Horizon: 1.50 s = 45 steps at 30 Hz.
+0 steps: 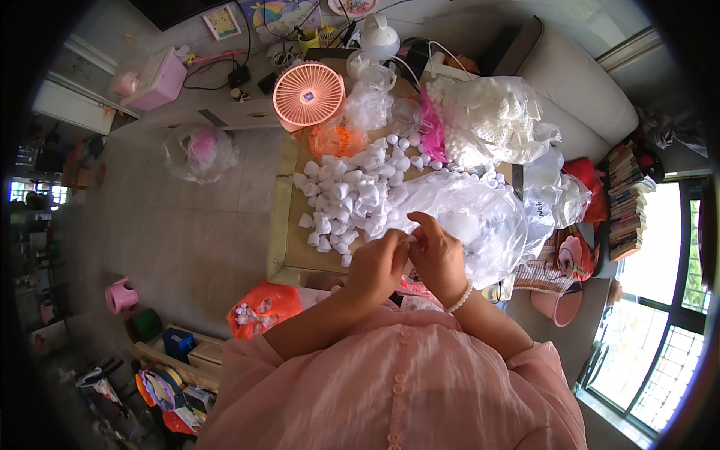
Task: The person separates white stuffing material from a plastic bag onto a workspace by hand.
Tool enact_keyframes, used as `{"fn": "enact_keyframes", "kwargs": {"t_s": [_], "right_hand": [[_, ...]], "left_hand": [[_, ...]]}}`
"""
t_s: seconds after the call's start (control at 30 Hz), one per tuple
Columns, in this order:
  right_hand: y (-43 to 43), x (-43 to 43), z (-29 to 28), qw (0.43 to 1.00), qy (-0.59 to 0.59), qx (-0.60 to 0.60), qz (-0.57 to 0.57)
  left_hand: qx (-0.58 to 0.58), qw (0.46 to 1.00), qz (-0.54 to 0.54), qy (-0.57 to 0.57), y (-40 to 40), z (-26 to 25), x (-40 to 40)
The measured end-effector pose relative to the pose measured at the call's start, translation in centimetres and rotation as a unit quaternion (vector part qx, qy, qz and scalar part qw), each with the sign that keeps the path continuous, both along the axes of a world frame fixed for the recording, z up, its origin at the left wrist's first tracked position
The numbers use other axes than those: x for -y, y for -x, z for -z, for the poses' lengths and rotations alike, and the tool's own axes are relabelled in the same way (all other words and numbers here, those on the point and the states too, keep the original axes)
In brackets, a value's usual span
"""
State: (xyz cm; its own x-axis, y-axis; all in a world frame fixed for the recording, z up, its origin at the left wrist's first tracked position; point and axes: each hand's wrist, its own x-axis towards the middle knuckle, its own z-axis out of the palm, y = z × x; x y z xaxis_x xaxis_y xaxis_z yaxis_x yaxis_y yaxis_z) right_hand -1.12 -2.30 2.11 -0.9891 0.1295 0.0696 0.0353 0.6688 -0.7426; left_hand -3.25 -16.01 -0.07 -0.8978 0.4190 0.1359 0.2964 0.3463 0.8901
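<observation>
My left hand [378,264] and my right hand [439,261] meet over the near edge of the table [309,275]. A small white piece [411,238] shows between their fingertips; its kind is too small to tell, and the fingers partly hide it. Just beyond my left hand lies a heap of small white cup-shaped pieces [343,194]. Close to my right hand spreads a large clear plastic bag [478,219] with whitish contents. Small white balls [404,144] lie behind the heap. A bracelet of white beads [460,297] circles my right wrist.
A pink fan [309,94] stands at the table's far left corner, beside an orange bag [336,140]. Farther right is a bag of white bumpy pieces [489,121]. A red bag [267,306] with small pieces is at the near left. A pink bin [558,308] stands at right.
</observation>
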Motion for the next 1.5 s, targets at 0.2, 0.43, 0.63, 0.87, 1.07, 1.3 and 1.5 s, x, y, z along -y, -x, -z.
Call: {"fn": "enact_keyframes", "kwargs": {"t_s": [0.2,0.43,0.63,0.87,1.07,1.3,1.5], "right_hand": [[2.2,-2.3,-1.2,0.985,0.169,0.005,-0.048],[2.2,-4.7,-0.3,0.981,0.152,0.081,-0.087],[2.0,-3.4,-1.3,0.977,0.173,0.012,-0.120],[2.5,-2.6,-2.0,0.983,0.169,0.027,-0.066],[3.3,-0.3,-2.3,0.987,0.156,-0.009,-0.029],[3.6,1.0,-3.1,0.939,0.323,0.105,0.051],[3.5,1.4,-3.6,0.958,0.274,0.072,0.045]], "left_hand": [[0.222,0.971,-0.014,-0.083,3.1,-1.8,-1.1],[0.219,0.974,-0.013,-0.054,2.7,-3.4,-2.0],[0.125,0.989,-0.076,0.020,2.5,-2.0,-1.4],[0.131,0.991,0.009,-0.001,4.4,-3.7,-0.1],[0.099,0.992,-0.053,-0.054,5.4,-2.8,1.0],[0.322,0.935,0.062,-0.134,7.2,-5.2,2.6],[0.338,0.923,0.102,-0.153,7.3,-5.1,3.3]]}}
